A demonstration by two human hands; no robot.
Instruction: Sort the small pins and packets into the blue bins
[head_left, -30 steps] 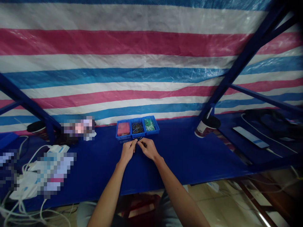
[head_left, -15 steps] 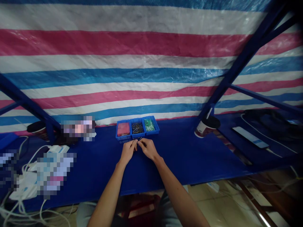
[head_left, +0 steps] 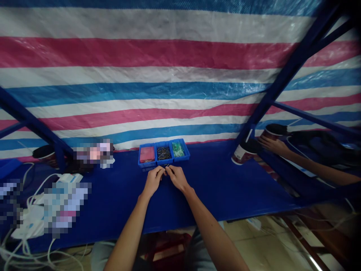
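My left hand and my right hand meet fingertip to fingertip, just in front of three joined blue bins. Both are closed in a pinch around a small dark thin piece; the fingers hide most of it, so its kind is unclear. Directly beyond the fingers, the middle bin contains many dark, metallic slender pieces. Flat pinkish-red pieces fill the left bin. In the right bin lie green and clear small pieces.
A lidded cup with a straw stands to the right by a blue frame post. Another person's hand holds a second cup. White power strips and cables lie left on the blue table.
Another person's arm has come in from the right with a cup, passing over the phone there. My two hands stay in place, with slight finger movement around the dark piece.
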